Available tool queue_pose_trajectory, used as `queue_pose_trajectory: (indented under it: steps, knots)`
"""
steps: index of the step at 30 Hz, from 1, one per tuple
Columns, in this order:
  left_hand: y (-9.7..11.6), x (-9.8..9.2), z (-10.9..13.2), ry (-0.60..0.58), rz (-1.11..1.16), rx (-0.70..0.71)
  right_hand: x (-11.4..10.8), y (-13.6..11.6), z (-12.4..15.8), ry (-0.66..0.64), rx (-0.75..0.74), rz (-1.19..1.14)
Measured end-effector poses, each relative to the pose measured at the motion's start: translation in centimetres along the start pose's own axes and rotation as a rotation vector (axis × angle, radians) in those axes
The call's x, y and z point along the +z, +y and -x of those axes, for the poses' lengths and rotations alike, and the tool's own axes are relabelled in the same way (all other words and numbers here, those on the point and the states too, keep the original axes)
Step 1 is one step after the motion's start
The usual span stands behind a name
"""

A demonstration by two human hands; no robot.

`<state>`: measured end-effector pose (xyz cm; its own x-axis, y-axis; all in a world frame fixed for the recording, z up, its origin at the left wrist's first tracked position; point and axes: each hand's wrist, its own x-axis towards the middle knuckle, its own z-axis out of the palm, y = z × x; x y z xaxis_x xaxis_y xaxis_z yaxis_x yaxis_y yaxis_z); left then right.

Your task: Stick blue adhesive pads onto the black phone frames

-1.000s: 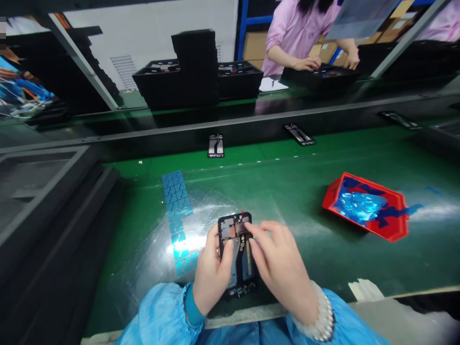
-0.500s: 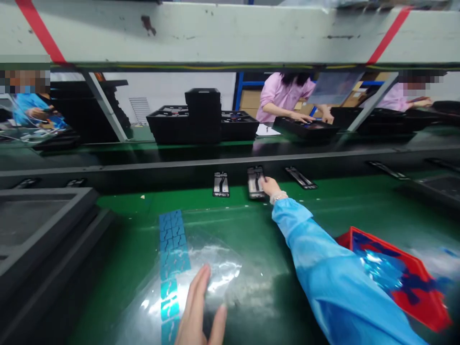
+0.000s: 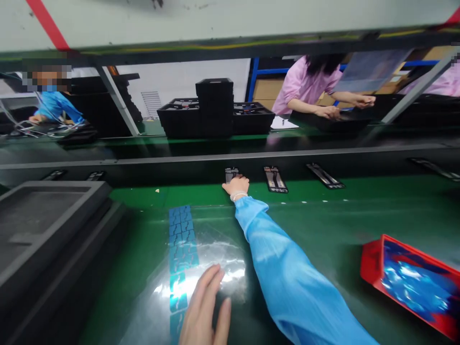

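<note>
My right hand [image 3: 237, 185] reaches to the foot of the dark ledge, its thumb and fingers closed around a phone screen assembly [image 3: 232, 171]. The hand hides the lower part of that assembly. Just to the right lies another phone screen assembly [image 3: 276, 180] with a black ribbon strip on its back, and a third one [image 3: 325, 176] rests at a slant. Low in the middle, my left hand [image 3: 206, 309] hangs open with nothing in it, over a clear plastic sheet [image 3: 219, 249]. That sheet carries a strip of blue adhesive pieces [image 3: 181, 230].
Stacked dark trays [image 3: 53, 187] stand at left. A red bin [image 3: 372, 263] with shiny blue film pieces sits at right. More parts lean along the ledge [image 3: 187, 170]. Beyond it are black boxes [image 3: 215, 108] and co-workers, one in a pink sleeve [image 3: 296, 86].
My right hand has let go of the middle phone screen assembly and moved left onto the neighbouring one. The view has shifted a little. My left hand stays open over the sheet.
</note>
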<state>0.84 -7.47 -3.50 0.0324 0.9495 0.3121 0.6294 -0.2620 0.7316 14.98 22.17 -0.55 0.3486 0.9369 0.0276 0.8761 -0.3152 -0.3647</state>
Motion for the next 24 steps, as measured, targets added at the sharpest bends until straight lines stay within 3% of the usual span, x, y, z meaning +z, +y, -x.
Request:
queue_pose_trajectory:
  steps: [2, 4, 8, 9, 11, 13, 15, 17, 20, 24]
  knots:
    - [-0.3, -1.4, -1.0, -0.032, 0.013, 0.000, -1.9, -0.7, 0.7, -0.019, 0.003, 0.023]
    - [-1.0, -3.6, -2.2, -0.028, 0.029, -0.044, -4.4, 0.4, 2.4, -0.036, -0.033, 0.041]
    - [-4.0, -8.4, -3.9, 0.108, 0.131, -0.263, -7.6, 7.0, 10.1, -0.104, -0.221, 0.068]
    - [-4.8, -9.3, -4.0, 0.116, 0.135, -0.291, -7.6, 9.3, 12.7, -0.132, -0.294, 0.079]
    - [-6.0, -10.6, -3.9, 0.048, 0.045, -0.273, -7.1, 13.8, 17.9, -0.020, -0.467, 0.165]
    - [-6.3, -11.1, -3.3, -0.085, -0.059, -0.193, -6.0, 17.5, 22.4, 0.042, -0.506, 0.231]
    - [-6.1, -11.0, -2.4, -0.235, -0.134, -0.090, -5.0, 19.5, 25.6, 0.074, -0.528, 0.263]
    - [-5.5, -10.7, -1.1, -0.364, -0.182, 0.001, -4.6, 19.6, 27.4, 0.124, -0.561, 0.239]
    - [-4.9, -9.8, 1.0, -0.489, -0.245, 0.083, -4.9, 17.2, 28.8, 0.185, -0.674, 0.059]
    - [-4.7, -8.4, 2.5, -0.527, -0.292, 0.119, -4.6, 12.1, 30.5, 0.001, -0.878, -0.231]
